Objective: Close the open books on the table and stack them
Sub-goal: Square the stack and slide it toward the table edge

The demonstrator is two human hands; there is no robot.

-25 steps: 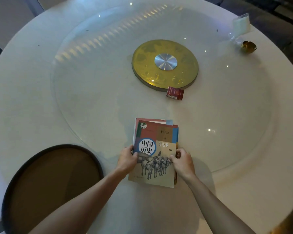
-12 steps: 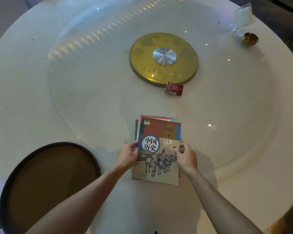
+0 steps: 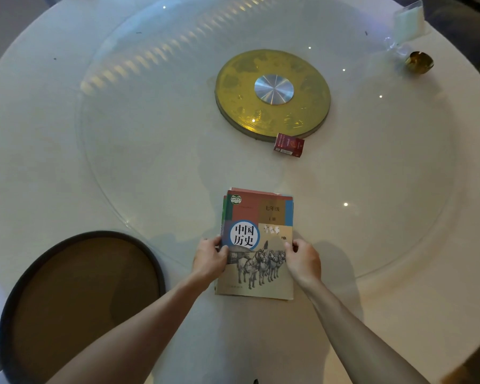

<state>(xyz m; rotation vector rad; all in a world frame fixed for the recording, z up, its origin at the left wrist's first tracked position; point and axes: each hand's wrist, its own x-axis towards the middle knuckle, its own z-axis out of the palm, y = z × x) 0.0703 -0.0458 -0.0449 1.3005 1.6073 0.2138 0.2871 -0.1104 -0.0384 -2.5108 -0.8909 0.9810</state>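
Note:
A stack of closed books (image 3: 257, 217) lies on the white round table (image 3: 39, 167), near its front edge. The top book shows a blue circle with Chinese characters and a picture of horses. Edges of the books under it peek out at the far and left sides. My left hand (image 3: 209, 259) grips the stack's left edge, thumb on the cover. On the opposite edge, my right hand (image 3: 302, 259) holds the stack the same way.
A gold disc with a silver hub (image 3: 272, 92) sits mid-table on a glass turntable (image 3: 150, 106). A small red box (image 3: 288, 144) lies beside the disc. A brown round chair seat (image 3: 78, 300) is at front left. A clear stand (image 3: 408, 20) and a gold object (image 3: 419, 62) sit far right.
The stack has turned from slightly askew to squarer and its edges line up more closely. Both hands stay on its sides.

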